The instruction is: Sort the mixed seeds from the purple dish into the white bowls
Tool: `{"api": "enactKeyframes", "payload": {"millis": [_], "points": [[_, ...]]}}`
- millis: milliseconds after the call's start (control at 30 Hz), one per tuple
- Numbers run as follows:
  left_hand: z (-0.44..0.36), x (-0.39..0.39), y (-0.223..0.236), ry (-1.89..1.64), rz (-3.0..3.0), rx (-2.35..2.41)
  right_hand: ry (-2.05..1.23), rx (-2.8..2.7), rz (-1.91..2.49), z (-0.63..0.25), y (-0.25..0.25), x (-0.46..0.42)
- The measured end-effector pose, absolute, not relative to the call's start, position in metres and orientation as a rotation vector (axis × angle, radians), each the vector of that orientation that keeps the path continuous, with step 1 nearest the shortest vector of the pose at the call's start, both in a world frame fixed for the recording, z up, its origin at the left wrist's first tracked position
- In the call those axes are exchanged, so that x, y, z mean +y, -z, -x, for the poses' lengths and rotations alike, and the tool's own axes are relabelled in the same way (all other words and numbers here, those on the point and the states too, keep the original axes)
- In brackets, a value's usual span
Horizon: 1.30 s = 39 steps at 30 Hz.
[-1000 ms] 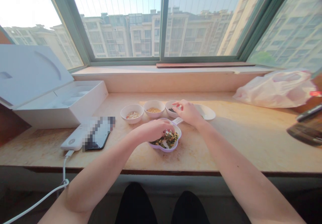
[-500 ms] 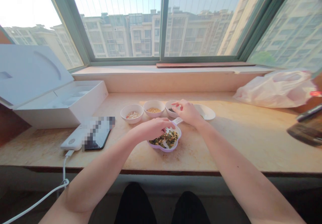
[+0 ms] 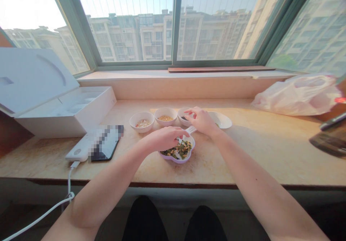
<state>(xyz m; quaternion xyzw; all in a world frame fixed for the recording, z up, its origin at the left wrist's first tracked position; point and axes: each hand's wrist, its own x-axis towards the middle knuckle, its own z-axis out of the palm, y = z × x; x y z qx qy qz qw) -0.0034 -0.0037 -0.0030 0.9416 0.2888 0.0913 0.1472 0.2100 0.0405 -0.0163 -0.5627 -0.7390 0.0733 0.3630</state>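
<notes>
My left hand point(image 3: 164, 139) hangs over a lilac flower-shaped dish point(image 3: 173, 157), its fingertips at the dish's far rim beside a white spoon-like piece point(image 3: 179, 139). The dish holds a green and brown grain mix point(image 3: 178, 150). My right hand point(image 3: 202, 121) rests just behind the dish, fingers on the rim of a white bowl point(image 3: 181, 115) with dark contents. Under that palm lies a white handle point(image 3: 190, 129). Two more white bowls stand to the left, one with pale flakes point(image 3: 142, 124), one with yellow grains point(image 3: 165, 118).
A white plate point(image 3: 223, 120) lies behind my right hand on the marble counter point(image 3: 243, 154). To the left are a power bank point(image 3: 77, 151) with a cable, a phone point(image 3: 106, 147) and an open white box point(image 3: 65, 107). A plastic bag point(image 3: 294, 96) sits at right.
My left hand has lifted from the grain mix, and more of the mix now shows. My right hand has barely moved.
</notes>
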Motion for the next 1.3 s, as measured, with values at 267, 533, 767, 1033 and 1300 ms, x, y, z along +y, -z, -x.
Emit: {"api": "enactKeyframes", "payload": {"millis": [267, 533, 767, 1033, 1300], "points": [[0.004, 0.002, 0.008, -0.495, -2.786, 0.853, -0.211, -1.892, 1.414, -0.208, 0.012, 0.037], [0.005, 0.006, 0.008, -1.049, -2.581, 0.914, -0.815, -1.851, 1.183, -0.208, 0.002, 0.027], [0.005, 0.006, 0.008, -1.032, -2.601, 0.941, -1.417, -1.943, 0.978, -0.205, 0.003, 0.02], [0.003, -0.007, -0.003, -0.74, -2.691, 0.992, -1.349, -2.033, 1.045, -0.205, 0.007, 0.021], [0.012, -0.011, -0.018, -0.323, -2.752, 1.05, -0.345, -1.792, 1.392, -0.221, -0.007, 0.03]]}}
